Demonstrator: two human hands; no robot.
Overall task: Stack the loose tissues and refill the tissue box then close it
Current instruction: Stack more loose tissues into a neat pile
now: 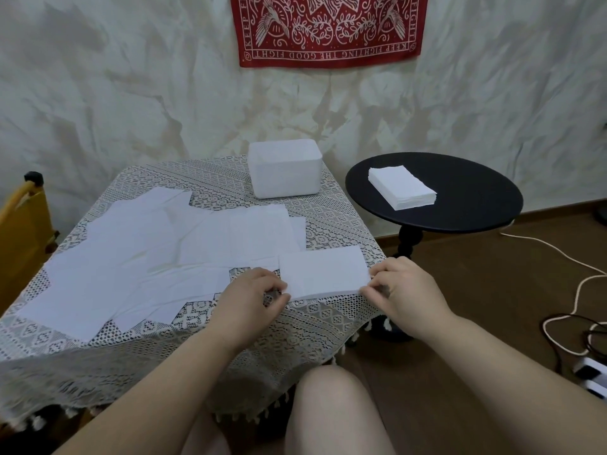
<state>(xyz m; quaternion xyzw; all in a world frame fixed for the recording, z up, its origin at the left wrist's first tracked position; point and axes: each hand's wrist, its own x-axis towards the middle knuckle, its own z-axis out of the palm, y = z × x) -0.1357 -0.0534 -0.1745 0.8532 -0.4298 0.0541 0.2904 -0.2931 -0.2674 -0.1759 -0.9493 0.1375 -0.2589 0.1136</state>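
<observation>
Left hand (253, 295) and right hand (402, 290) pinch the small tissue stack (323, 274) between them, fingers curled on its near corners. Loose tissues (138, 257) spread at ten o'clock; tissue box (284, 172) sits at twelve.

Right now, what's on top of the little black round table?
A neat stack of white tissues sits on the black round table, apart from the white box on the lace table. What the stack covers cannot be seen.
</observation>
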